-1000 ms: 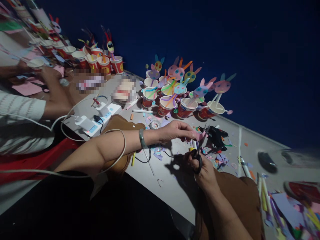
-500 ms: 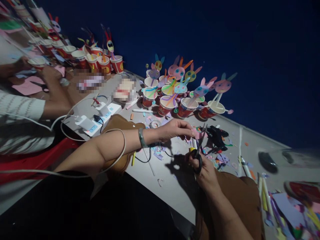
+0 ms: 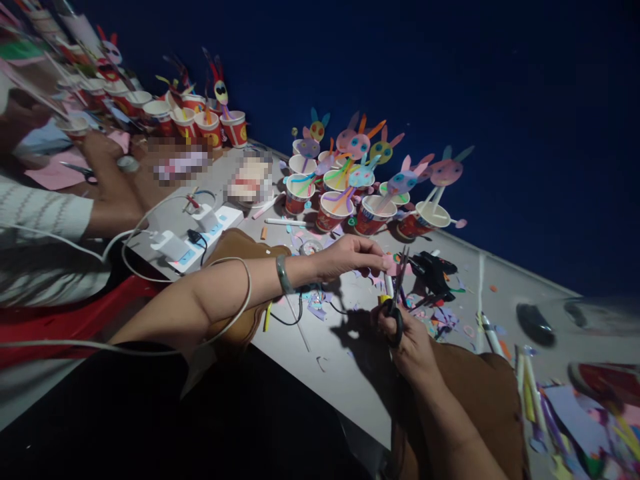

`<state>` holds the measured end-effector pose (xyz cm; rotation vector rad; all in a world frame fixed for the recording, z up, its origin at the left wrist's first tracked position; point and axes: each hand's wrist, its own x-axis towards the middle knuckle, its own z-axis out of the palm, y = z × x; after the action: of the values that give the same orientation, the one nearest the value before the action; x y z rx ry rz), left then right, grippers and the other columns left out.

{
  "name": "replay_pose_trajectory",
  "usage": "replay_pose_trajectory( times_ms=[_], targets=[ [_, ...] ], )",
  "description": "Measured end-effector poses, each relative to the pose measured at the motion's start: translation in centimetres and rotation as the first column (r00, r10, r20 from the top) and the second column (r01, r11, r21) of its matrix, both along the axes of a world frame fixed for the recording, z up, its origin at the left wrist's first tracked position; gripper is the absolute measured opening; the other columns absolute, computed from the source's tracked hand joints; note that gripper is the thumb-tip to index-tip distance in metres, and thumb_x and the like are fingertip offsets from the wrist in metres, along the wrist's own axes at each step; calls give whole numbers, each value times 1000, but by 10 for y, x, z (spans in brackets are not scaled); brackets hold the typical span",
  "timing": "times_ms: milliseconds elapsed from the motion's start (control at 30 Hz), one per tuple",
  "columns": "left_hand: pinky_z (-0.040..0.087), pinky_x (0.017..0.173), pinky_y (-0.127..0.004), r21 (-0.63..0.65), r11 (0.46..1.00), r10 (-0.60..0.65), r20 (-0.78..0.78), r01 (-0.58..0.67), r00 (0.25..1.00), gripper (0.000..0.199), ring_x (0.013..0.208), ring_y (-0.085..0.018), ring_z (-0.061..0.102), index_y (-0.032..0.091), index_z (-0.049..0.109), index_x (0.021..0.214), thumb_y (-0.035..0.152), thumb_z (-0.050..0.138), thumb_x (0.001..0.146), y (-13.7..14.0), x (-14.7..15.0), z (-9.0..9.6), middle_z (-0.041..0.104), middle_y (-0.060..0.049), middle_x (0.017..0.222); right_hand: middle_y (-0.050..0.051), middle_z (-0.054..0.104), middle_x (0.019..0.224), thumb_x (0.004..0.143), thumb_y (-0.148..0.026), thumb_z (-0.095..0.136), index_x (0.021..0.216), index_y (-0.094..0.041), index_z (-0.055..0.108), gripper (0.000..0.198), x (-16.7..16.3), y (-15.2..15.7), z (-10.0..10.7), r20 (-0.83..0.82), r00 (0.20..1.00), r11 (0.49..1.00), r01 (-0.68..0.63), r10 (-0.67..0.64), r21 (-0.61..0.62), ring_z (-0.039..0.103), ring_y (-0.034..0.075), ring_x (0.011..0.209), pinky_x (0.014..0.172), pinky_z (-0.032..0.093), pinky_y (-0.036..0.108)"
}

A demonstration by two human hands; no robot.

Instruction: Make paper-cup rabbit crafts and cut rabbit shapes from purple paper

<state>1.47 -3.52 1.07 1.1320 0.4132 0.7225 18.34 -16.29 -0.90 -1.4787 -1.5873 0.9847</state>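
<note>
Pinching a small pink paper piece (image 3: pixel 389 264) between thumb and fingertips, the left hand (image 3: pixel 350 258) held it above the white table (image 3: pixel 330 347), right beside the scissors (image 3: pixel 397 297); whether the blades touched it could not be told. The right hand (image 3: pixel 410 343) had its fingers closed around the black handles, with the blades pointing up and slightly parted. A greenish bangle (image 3: pixel 285 275) circled the left wrist. Just beyond the blades lay a black tool (image 3: pixel 435 275), with colourful paper scraps (image 3: pixel 445 317) strewn near it. A roll of tape (image 3: pixel 311 247) sat behind the left wrist. Farther back stood a cluster of paper cups (image 3: pixel 333 212) bearing paper faces with long ears. To the left, a power strip (image 3: pixel 205 240) held plugged-in white adapters, and past it a co-worker's striped sleeve (image 3: pixel 45 217) showed beside more red cups (image 3: pixel 207 130).
</note>
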Motion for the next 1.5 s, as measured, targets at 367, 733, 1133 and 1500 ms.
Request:
replay_pose_trajectory(
  times_ms=[367,733,1133,1500],
  targets=[
    [39,61,-22,-35,999,22,2,-22,1000,30,59,-4,50,12,62,73,37,78,68,3,0,-3,59,3,66,0,47,60,81,-63,57,61,-20,49,48,0,0,-1,0,1000,1000,-1,1,-8,40,13,56,51,36,25],
    [38,59,-22,117,993,-25,-63,33,998,35,62,-6,51,11,63,76,43,74,72,1,-1,-1,57,2,67,-1,46,60,81,-58,58,61,-20,49,44,0,1,-2,-16,1000,999,3,-4,-32,39,12,56,51,35,25],
    [37,58,-21,182,983,-7,-112,27,994,28,59,-5,49,11,63,72,37,74,72,3,-1,-3,59,2,63,-1,45,60,79,-62,59,59,-20,49,47,-3,3,2,13,1000,1000,-16,17,-27,39,13,56,52,37,25],
    [36,56,-22,136,991,-2,-99,16,995,26,56,-5,50,11,59,64,32,75,67,3,-3,5,59,2,58,-1,46,59,78,-69,57,60,-20,50,52,0,3,6,74,997,1000,-14,15,-11,40,13,56,52,37,26]
  ],
)
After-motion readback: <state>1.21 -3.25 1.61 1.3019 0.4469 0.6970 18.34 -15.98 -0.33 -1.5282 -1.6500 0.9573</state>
